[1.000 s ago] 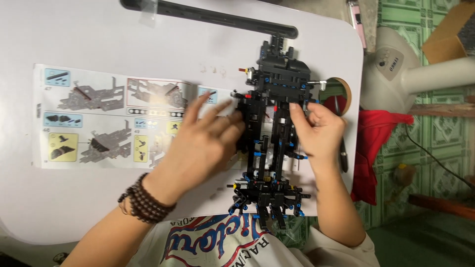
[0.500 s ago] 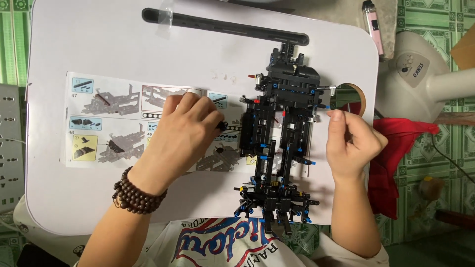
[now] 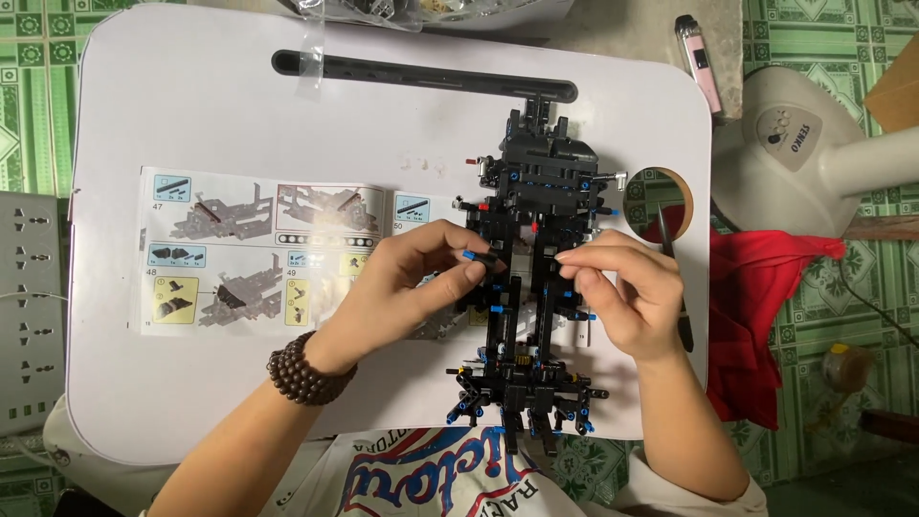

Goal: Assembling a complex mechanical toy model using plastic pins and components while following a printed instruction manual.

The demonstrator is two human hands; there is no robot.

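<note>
I see bright, even overhead light; the white surface (image 3: 191,105) glares slightly, shadows stay soft, and focus is sharp throughout.

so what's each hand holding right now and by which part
The left hand pinches a small black piece with a blue pin by its end; the right hand pinches the black model chassis at its middle.

We are pinching a small black piece (image 3: 486,258) in our left hand (image 3: 416,282) while our right hand (image 3: 627,292) is touching the black brick model (image 3: 531,287) (it is lying on a white table (image 3: 191,115)).

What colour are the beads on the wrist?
The bead bracelet on the left wrist is dark brown, seen clearly in the head view.
</note>
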